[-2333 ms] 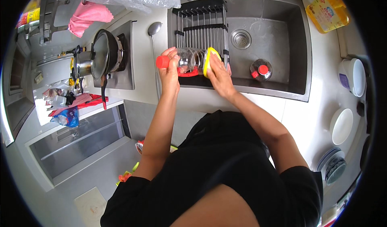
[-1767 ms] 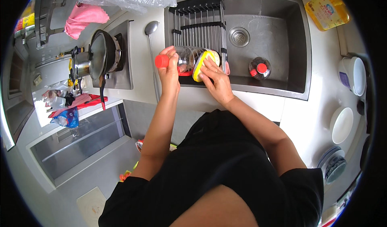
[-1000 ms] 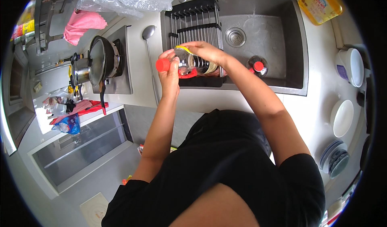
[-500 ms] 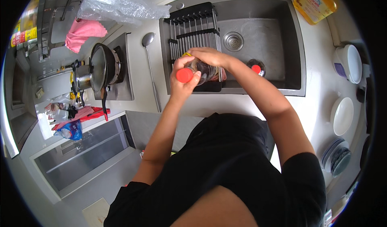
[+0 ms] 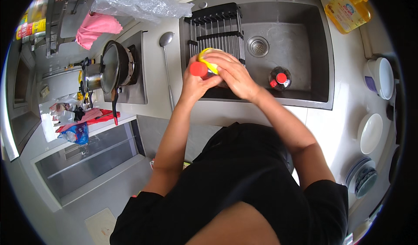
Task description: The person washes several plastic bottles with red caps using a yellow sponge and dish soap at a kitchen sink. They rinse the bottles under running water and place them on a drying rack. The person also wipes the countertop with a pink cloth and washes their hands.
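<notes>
Bottle [image 5: 201, 70] is clasped in the left hand [image 5: 194, 86] over the rack [image 5: 220, 29] at the left of the sink [image 5: 298, 42], red cap [image 5: 198, 69] leftward, long axis otherwise hidden, while the right hand [image 5: 233, 74] holds a yellow sponge [image 5: 210, 65] close on its right.

A kitchen, judging by its sink [image 5: 291, 38], stove [image 5: 136, 93] and pan [image 5: 122, 64].
</notes>
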The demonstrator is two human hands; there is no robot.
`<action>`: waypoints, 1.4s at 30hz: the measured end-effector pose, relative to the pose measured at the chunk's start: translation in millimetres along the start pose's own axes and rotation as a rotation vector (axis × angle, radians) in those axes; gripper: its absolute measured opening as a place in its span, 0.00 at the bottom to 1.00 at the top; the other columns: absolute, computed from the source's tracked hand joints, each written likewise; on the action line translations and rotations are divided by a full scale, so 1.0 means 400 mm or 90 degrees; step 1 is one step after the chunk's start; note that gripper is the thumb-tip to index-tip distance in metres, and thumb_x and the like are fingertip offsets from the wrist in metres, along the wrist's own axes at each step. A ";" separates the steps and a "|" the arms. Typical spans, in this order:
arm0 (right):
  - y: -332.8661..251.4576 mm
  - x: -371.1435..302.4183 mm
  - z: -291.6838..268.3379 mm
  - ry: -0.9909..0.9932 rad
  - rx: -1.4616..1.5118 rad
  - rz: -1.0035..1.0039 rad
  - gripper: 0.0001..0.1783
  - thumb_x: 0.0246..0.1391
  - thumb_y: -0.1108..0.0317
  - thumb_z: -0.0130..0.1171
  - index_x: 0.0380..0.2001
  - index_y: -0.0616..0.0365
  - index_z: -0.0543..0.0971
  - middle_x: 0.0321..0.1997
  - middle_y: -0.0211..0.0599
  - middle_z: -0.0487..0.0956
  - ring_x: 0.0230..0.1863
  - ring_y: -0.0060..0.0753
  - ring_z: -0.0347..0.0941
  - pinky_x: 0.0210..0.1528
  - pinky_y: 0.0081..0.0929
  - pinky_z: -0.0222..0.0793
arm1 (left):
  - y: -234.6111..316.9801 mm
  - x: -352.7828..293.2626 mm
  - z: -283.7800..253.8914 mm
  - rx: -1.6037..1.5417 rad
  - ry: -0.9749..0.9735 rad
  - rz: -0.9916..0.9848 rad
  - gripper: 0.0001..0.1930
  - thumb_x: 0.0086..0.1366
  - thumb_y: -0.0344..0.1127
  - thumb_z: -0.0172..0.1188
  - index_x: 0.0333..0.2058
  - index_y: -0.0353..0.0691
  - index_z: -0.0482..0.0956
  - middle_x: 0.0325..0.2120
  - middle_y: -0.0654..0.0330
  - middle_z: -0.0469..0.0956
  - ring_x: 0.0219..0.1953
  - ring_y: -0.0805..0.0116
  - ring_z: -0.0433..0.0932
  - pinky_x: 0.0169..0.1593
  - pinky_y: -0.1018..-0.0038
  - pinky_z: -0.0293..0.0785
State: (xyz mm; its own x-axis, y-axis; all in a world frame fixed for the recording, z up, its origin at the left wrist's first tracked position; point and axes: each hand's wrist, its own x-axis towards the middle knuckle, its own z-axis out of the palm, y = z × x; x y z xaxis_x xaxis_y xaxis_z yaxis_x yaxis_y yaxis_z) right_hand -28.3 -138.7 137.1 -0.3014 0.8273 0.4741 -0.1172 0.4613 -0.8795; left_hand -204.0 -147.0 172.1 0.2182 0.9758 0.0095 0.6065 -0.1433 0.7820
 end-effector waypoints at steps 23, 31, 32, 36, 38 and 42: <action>0.033 0.051 0.049 0.016 -0.014 0.086 0.23 0.62 0.58 0.34 0.44 0.62 0.74 0.46 0.40 0.75 0.52 0.31 0.68 0.56 0.29 0.60 | -0.052 -0.029 0.014 -0.112 -0.003 -0.143 0.44 0.32 0.51 0.77 0.49 0.39 0.69 0.43 0.56 0.76 0.47 0.60 0.75 0.52 0.67 0.70; 0.198 -0.041 0.060 0.137 0.285 0.467 0.24 0.59 0.60 0.33 0.47 0.62 0.73 0.48 0.39 0.76 0.51 0.35 0.70 0.57 0.26 0.60 | -0.074 -0.032 0.044 -0.214 0.046 -0.089 0.43 0.32 0.44 0.78 0.48 0.38 0.66 0.42 0.58 0.75 0.46 0.65 0.74 0.52 0.68 0.70; 0.180 -0.031 0.069 0.157 0.421 0.447 0.23 0.59 0.61 0.34 0.48 0.61 0.73 0.48 0.38 0.75 0.51 0.35 0.69 0.57 0.26 0.60 | -0.084 -0.030 0.043 -0.206 0.038 -0.085 0.43 0.32 0.44 0.78 0.48 0.38 0.66 0.42 0.58 0.75 0.46 0.66 0.74 0.52 0.68 0.70; 0.025 0.005 0.057 0.091 -0.005 0.136 0.21 0.62 0.60 0.36 0.50 0.59 0.70 0.50 0.40 0.73 0.55 0.36 0.66 0.59 0.29 0.56 | -0.077 -0.025 0.012 -0.212 -0.037 -0.109 0.41 0.33 0.44 0.77 0.47 0.39 0.67 0.40 0.58 0.75 0.44 0.66 0.75 0.50 0.69 0.72; 0.084 -0.024 0.061 0.121 0.068 0.291 0.25 0.64 0.55 0.29 0.51 0.60 0.70 0.52 0.46 0.72 0.55 0.46 0.66 0.59 0.32 0.57 | -0.065 -0.002 -0.001 -0.168 -0.065 -0.078 0.39 0.35 0.45 0.76 0.47 0.39 0.69 0.40 0.59 0.76 0.44 0.67 0.75 0.49 0.69 0.72; 0.193 -0.063 0.037 0.115 -0.010 0.400 0.29 0.64 0.51 0.26 0.50 0.61 0.70 0.51 0.48 0.73 0.55 0.44 0.66 0.59 0.31 0.57 | -0.053 0.065 -0.031 -0.072 -0.157 -0.015 0.41 0.33 0.43 0.75 0.50 0.39 0.70 0.45 0.57 0.74 0.48 0.63 0.73 0.54 0.68 0.68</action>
State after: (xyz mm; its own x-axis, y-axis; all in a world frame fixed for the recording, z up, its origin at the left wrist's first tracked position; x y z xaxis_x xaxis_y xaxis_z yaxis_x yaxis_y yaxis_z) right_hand -43.7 -128.6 56.8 -0.1445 0.9811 -0.1288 0.0433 -0.1238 -0.9914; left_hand -220.6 -116.4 163.3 0.3932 0.9071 -0.1504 0.5279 -0.0887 0.8447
